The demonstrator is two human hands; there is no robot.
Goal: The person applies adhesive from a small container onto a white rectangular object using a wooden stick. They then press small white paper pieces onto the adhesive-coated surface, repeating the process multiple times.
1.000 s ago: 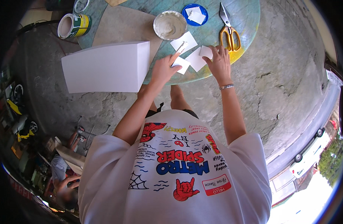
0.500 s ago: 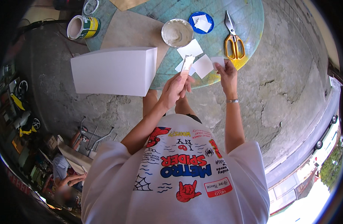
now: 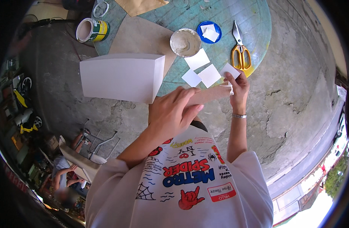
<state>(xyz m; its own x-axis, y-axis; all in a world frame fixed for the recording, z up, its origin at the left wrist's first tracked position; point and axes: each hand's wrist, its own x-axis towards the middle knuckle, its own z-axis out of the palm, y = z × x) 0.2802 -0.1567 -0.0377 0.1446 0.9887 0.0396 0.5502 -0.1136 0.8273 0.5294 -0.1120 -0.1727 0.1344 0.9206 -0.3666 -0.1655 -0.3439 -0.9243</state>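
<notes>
My left hand [image 3: 176, 110] is closed around a flat brown strip [image 3: 212, 94] that looks like wood or cardboard. White paste [image 3: 230, 88] coats the strip's far end, close beside my right hand [image 3: 239, 88]; I cannot tell if they touch. Between thumb and fingers of the right hand is a small white paper square [image 3: 230, 71], tilted over the table's near edge. Several more squares lie just left of it, among them a white one [image 3: 210, 75] and a bluish-white one [image 3: 191, 78]. Behind them stands a round tub [image 3: 185, 42] with pale paste inside.
Orange-handled scissors [image 3: 240, 53] lie at the right of the green round table [image 3: 254, 22]. A blue lid [image 3: 220, 33] holds white scraps. Left are a large white folded sheet [image 3: 119, 78], brown board [image 3: 134, 38] and a paint can [image 3: 92, 30]. Another person [image 3: 64, 174] sits lower left.
The strip has swung from upright to lying across toward the right, its pasted end now by my right hand. The paper square in my right hand has turned.
</notes>
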